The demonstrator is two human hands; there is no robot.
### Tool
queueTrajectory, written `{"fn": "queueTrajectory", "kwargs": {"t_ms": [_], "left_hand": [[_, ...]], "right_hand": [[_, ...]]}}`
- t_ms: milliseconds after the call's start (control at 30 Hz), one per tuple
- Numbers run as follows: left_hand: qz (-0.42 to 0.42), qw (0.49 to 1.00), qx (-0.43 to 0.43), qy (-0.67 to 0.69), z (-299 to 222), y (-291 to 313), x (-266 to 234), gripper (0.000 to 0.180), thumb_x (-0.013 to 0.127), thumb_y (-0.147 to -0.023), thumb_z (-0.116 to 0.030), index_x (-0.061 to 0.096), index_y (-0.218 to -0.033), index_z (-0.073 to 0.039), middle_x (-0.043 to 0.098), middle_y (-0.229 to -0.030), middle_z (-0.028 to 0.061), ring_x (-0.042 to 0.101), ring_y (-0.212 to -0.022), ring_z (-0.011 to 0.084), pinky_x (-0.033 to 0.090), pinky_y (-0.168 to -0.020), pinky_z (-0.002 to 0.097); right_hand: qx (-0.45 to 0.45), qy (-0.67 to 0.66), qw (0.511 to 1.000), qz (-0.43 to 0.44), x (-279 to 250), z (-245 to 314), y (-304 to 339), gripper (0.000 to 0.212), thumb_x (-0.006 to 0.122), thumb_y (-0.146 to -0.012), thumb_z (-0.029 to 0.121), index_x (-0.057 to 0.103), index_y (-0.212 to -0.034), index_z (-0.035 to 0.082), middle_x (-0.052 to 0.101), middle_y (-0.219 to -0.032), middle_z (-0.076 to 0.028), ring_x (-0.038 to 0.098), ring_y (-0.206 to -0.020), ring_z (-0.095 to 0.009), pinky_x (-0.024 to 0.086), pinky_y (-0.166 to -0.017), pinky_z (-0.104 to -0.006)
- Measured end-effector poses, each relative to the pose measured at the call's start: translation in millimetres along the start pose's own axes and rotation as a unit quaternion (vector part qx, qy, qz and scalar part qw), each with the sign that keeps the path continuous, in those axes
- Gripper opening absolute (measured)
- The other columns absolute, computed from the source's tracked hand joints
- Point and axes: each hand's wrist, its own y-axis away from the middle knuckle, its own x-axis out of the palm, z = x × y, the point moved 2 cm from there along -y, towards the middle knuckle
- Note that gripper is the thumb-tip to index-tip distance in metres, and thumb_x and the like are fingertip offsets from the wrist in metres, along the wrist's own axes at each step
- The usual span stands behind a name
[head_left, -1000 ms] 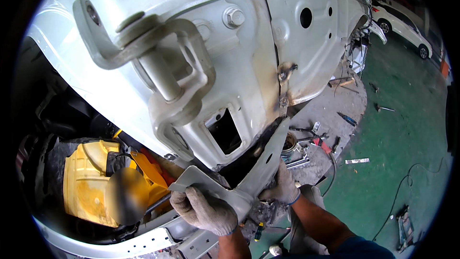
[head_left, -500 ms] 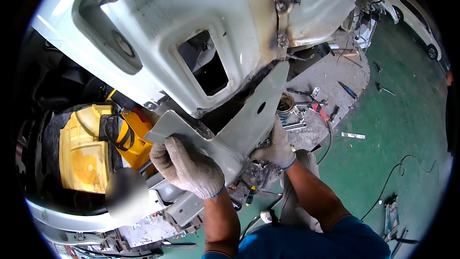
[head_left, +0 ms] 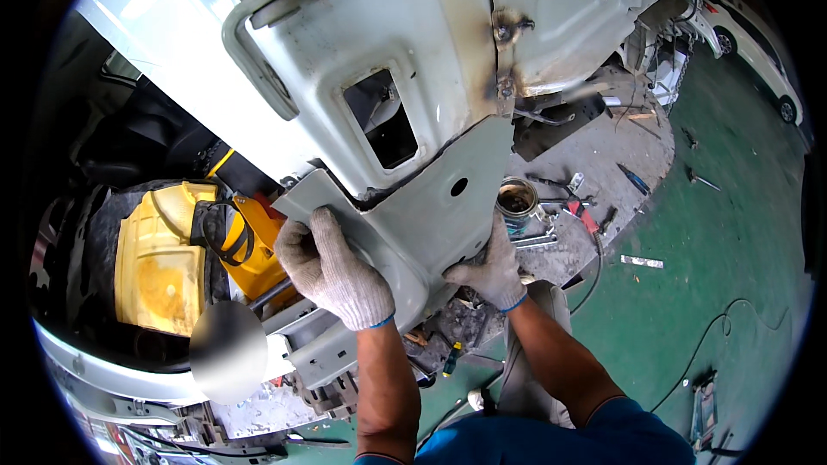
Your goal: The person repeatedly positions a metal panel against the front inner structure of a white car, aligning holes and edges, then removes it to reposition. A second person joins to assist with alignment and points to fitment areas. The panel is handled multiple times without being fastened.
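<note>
A grey sheet-metal body panel with an oval hole lies against the lower edge of the pale car body, which has a rectangular opening. My left hand, in a knitted work glove, grips the panel's left side, thumb on its face and fingers curled at the edge. The gloved right hand holds the panel's lower right edge, with some fingers hidden behind it. A thin dark gap runs between panel and body. Scorch marks show on the body's seam above the panel's right end.
A tin can, wrenches and a red-handled tool lie on the grey platform at right. Yellow foam and an orange-yellow plastic piece sit at left. A cable trails over the green floor; a screwdriver lies below the panel.
The panel has swung up flatter against the car body, narrowing the dark gap between them. Both hands keep their hold on it, and the view has shifted slightly.
</note>
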Motion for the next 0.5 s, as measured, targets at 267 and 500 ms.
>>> {"fn": "queueTrajectory", "kwargs": {"t_ms": [267, 500], "left_hand": [[0.011, 0.998, 0.015, -0.066, 0.5, -8.4, -1.7, 0.018, 0.069, -0.103, -0.01, 0.063, -0.113, 0.003, 0.064, -0.102, 0.0044, 0.056, -0.088, 0.0093, 0.049, -0.086, 0.0267], [0.006, 0.996, 0.024, -0.088, -4.1, -8.5, 0.0, 0.018, 0.074, -0.099, -0.01, 0.064, -0.108, 0.002, 0.058, -0.097, 0.0011, 0.05, -0.087, 0.0096, 0.045, -0.082, 0.0254]], "right_hand": [[0.0, -0.036, 0.999, 0.005, 5.2, 3.1, 1.1, 0.122, 0.098, -0.053, 0.029, 0.039, -0.156, 0.001, 0.053, -0.143, -0.021, 0.054, -0.132, -0.036, 0.046, -0.113, -0.0476], [0.005, -0.035, 0.999, 0.003, 6.2, 1.7, 4.5, 0.124, 0.098, -0.054, 0.028, 0.037, -0.158, 0.002, 0.051, -0.145, -0.022, 0.053, -0.134, -0.037, 0.046, -0.113, -0.0491]]}}
